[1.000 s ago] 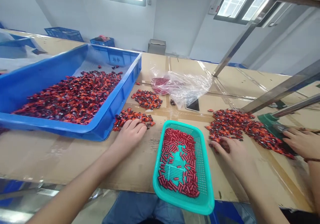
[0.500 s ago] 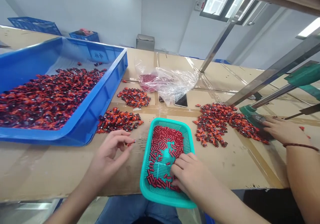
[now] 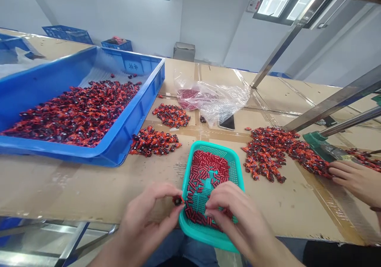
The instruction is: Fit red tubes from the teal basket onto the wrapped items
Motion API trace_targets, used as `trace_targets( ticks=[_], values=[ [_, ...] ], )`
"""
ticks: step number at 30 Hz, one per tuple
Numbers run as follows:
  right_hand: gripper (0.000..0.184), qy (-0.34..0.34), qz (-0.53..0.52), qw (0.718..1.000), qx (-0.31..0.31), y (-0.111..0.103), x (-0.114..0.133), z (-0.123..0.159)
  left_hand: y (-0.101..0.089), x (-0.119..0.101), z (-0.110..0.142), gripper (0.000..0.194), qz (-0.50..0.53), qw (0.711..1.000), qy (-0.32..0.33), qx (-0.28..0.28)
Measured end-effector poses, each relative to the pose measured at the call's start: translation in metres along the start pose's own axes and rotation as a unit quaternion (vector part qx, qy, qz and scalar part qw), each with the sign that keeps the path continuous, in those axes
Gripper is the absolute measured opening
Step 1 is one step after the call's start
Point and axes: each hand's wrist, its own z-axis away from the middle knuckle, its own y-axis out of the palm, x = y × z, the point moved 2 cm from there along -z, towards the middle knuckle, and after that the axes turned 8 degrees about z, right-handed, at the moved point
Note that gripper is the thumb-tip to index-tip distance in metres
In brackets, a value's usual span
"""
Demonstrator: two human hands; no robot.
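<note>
My left hand (image 3: 149,215) pinches a small red-and-black plastic piece (image 3: 177,200) between thumb and fingertips, at the left rim of a green mesh basket (image 3: 190,235). Over the basket's right side, the thumb and fingers of my right hand (image 3: 238,211) are pressed together. Whatever sits between those fingertips is too small or hidden to make out. Many short dark red tubes (image 3: 210,161) lie in the basket. Beyond my left hand is a pile of similar red-and-black pieces (image 3: 153,142), with a second pile (image 3: 172,115) farther back.
A large blue crate (image 3: 119,155) of red-and-black pieces stands left. Behind the basket lie a clear plastic bag (image 3: 226,98) and a phone (image 3: 227,122). Right are another pile (image 3: 264,151), metal posts (image 3: 285,44), a green-ended tool (image 3: 315,142) and a co-worker's hand (image 3: 355,179).
My left hand came from the near left pile to the basket's rim with one piece. My right hand left the right pile, reached into the basket, then moved slightly up with fingers pinched.
</note>
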Motion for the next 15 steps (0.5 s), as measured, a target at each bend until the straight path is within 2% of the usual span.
trace_targets(
  ticks=[2, 4, 9, 11, 13, 14, 15],
  values=[
    [0.015, -0.036, -0.05, 0.996, -0.062, 0.002, 0.013, -0.006, 0.002, -0.007, 0.001, 0.028, -0.007, 1.0, 0.019, 0.021],
    [0.015, -0.061, -0.07, 0.991, -0.092, 0.007, 0.022, -0.01, 0.004, -0.015, 0.001, 0.031, -0.009, 0.998, 0.038, 0.038],
    [0.013, -0.061, -0.089, 0.987, -0.118, 0.019, 0.029, -0.012, 0.006, -0.025, 0.005, 0.041, -0.006, 0.997, 0.046, 0.063],
    [0.014, -0.068, -0.095, 0.986, -0.115, 0.02, 0.028, -0.012, 0.006, -0.027, 0.006, 0.04, -0.005, 0.997, 0.047, 0.059],
    [0.005, -0.04, -0.117, 0.987, -0.102, 0.017, 0.026, -0.012, 0.007, -0.028, 0.009, 0.03, -0.016, 0.996, 0.058, 0.063],
    [0.007, -0.003, -0.135, 0.987, -0.088, 0.015, 0.025, -0.013, 0.007, -0.028, 0.012, 0.025, -0.025, 0.995, 0.071, 0.064],
    [0.018, 0.041, -0.156, 0.985, -0.058, 0.013, 0.023, -0.014, 0.008, -0.03, 0.016, 0.022, -0.036, 0.994, 0.083, 0.064]
  ],
)
